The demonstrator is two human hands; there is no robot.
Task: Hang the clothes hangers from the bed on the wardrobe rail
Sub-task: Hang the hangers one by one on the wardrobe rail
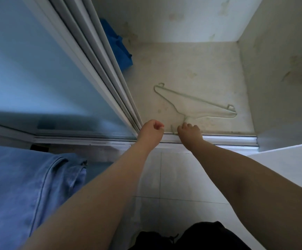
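Observation:
A pale, whitish clothes hanger (pixel 197 105) lies flat on the stained floor of the open wardrobe (pixel 191 69), its hook pointing toward the front edge. My right hand (pixel 190 131) reaches down to it and its curled fingers grip the hook at the wardrobe's front track. My left hand (pixel 151 130) hovers beside it at the bottom corner of the sliding door, fingers curled with nothing in them. No wardrobe rail is in view.
Sliding mirrored doors (pixel 47 69) stand at the left. A blue bag or cloth (pixel 119 44) sits in the wardrobe's back left. The bed with a blue cover (pixel 20 186) is at the lower left. White floor tiles (pixel 173 186) lie below.

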